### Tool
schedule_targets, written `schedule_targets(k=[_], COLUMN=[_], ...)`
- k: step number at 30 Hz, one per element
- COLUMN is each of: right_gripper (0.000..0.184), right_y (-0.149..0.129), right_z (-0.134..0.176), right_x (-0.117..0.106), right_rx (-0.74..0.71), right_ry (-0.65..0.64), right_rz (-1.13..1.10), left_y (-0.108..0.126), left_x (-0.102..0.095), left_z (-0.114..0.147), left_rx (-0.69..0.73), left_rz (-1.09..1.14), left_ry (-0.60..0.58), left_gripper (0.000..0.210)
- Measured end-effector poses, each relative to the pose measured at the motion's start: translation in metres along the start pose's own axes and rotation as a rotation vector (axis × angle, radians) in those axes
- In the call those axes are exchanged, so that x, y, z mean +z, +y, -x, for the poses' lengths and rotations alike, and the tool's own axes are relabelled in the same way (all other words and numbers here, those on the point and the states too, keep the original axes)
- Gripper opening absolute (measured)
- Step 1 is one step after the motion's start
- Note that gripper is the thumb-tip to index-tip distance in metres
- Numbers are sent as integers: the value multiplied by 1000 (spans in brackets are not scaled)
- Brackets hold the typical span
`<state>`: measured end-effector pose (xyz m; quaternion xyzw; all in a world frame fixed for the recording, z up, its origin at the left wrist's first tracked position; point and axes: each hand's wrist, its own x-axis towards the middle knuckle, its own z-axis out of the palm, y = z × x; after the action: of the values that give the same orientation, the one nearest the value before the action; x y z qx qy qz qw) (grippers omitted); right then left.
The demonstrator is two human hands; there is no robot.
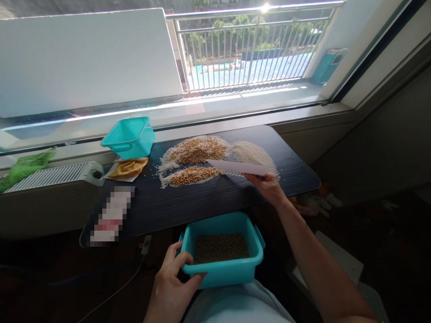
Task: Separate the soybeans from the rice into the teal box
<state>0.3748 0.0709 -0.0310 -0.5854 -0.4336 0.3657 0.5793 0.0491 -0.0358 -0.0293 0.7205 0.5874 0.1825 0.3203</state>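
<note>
My left hand (pixel 177 280) is closed on the left front rim of a turquoise plastic basin (pixel 229 274), which rests at my lap below the table edge. A layer of small brownish grains or beans (pixel 220 249) covers its bottom. In my right hand (pixel 267 186) is a long, flat, pale strip (pixel 235 167) with what looks like a toothed lower edge. It is held low over the table, its far end reaching a pile of yellow soybeans mixed with rice (pixel 197 150). A smaller soybean band (pixel 193 176) lies nearer me, and a white rice heap (pixel 252 154) lies behind the strip.
The dark table (pixel 161 208) stands by the window. An empty turquoise basin (pixel 129 139) is at its back left, beside a folded yellow cloth (pixel 128 169). A blurred-out flat object (pixel 112 215) lies front left. A green cloth (pixel 27 167) rests over the white radiator (pixel 57 176).
</note>
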Motion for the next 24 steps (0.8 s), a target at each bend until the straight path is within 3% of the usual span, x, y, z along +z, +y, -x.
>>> schedule_targets(k=[12, 21, 24], right_gripper=[38, 32, 34], right_y=[-6, -22, -22], right_z=[18, 59, 53], right_x=[7, -3, 1], right_rx=[78, 256, 199], right_ry=[-43, -407, -277], right_rz=[-99, -29, -43], left_y=[2, 6, 6], left_x=[3, 1, 1], left_z=[-2, -2, -3], left_rx=[-22, -10, -21], left_rz=[15, 47, 38], left_ry=[41, 59, 59], left_gripper=[12, 12, 14])
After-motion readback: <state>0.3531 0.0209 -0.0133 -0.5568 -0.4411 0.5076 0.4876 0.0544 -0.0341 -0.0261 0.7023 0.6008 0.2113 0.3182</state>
